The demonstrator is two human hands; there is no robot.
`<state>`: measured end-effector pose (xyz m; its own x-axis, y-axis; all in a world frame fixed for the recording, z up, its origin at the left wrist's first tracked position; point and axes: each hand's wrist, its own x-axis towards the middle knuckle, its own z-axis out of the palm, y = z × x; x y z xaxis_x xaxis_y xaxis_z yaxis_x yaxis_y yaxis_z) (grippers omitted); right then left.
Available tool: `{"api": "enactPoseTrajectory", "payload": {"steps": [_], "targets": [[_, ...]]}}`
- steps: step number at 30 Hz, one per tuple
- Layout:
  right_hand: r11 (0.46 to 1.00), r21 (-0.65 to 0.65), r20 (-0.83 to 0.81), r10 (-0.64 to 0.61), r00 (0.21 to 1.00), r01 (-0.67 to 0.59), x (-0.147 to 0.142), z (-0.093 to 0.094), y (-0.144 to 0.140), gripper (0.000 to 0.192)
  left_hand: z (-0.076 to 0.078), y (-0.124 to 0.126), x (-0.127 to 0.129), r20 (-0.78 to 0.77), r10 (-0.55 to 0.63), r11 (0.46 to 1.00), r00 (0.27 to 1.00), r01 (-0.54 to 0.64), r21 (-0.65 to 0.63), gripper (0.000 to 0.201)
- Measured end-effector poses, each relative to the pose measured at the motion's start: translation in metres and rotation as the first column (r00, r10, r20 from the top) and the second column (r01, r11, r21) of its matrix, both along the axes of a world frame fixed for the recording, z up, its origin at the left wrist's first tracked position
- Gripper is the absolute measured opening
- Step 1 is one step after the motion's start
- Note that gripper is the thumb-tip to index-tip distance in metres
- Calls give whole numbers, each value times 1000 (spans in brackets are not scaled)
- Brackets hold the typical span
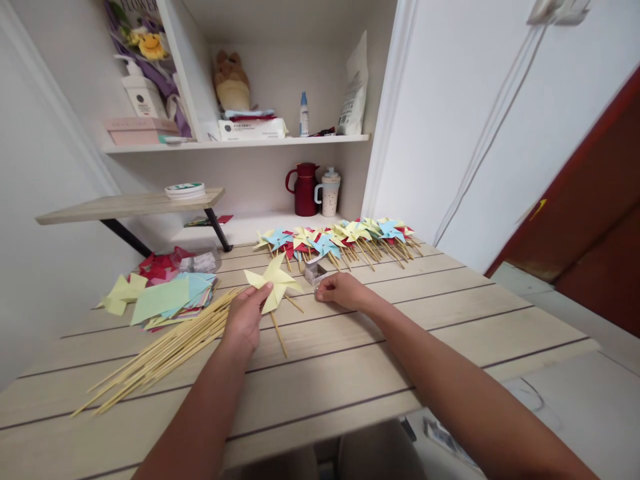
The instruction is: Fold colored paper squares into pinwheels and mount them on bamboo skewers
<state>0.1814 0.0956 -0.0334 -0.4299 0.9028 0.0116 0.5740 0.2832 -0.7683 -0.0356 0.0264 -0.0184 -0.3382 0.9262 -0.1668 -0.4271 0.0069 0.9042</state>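
My left hand [246, 319] grips a pale yellow paper pinwheel [276, 283] by one side, thumb on top. A short wooden stick [280, 335] shows below the pinwheel, and another stick end lies to its right. I cannot tell whether either is fixed to it. My right hand [341, 291] rests on the table with its fingertips pinched together beside a small clear box [315, 273]. Whatever is between those fingertips is too small to make out. Left of my left hand lies a bundle of long wooden sticks [170, 347].
Several finished pinwheels [325, 245] on sticks lie along the table's back. Coloured paper sheets [163, 300], a loose yellow pinwheel shape [123, 293] and red paper pieces [163, 265] are at the left. Behind stand a red jug [305, 191], a tumbler [330, 193] and a small raised shelf [130, 203].
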Motion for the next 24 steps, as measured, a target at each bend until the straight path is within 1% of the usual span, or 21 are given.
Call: {"api": "enactPoseTrajectory", "payload": {"steps": [4, 8, 13, 17, 19, 24], "targets": [[1000, -8, -2, -16, 1000, 16, -1, 3, -2, 11, 0, 0, 1, 5, 0, 1000, 1000, 0, -1, 17], [1000, 1, -14, 2, 1000, -2, 2, 5, -1, 12, 1, -1, 1, 14, 1, 1000, 1000, -1, 5, 18], [999, 12, -18, 42, 999, -41, 6, -1, 4, 6, 1, 0, 2, 4, 6, 1000, 1000, -6, 7, 15], [1000, 12, 13, 12, 1000, -12, 3, -4, 7, 6, -1, -1, 1, -5, -4, 1000, 1000, 4, 10, 13], [1000, -10, 32, 15, 999, -14, 4, -3, 6, 7, -1, -1, 1, -5, -5, 1000, 1000, 5, 11, 13], [986, -126, 85, 124, 989, -112, 8, 7, 0, 4, -1, 0, 2, -11, 3, 1000, 1000, -3, 3, 15]]}}
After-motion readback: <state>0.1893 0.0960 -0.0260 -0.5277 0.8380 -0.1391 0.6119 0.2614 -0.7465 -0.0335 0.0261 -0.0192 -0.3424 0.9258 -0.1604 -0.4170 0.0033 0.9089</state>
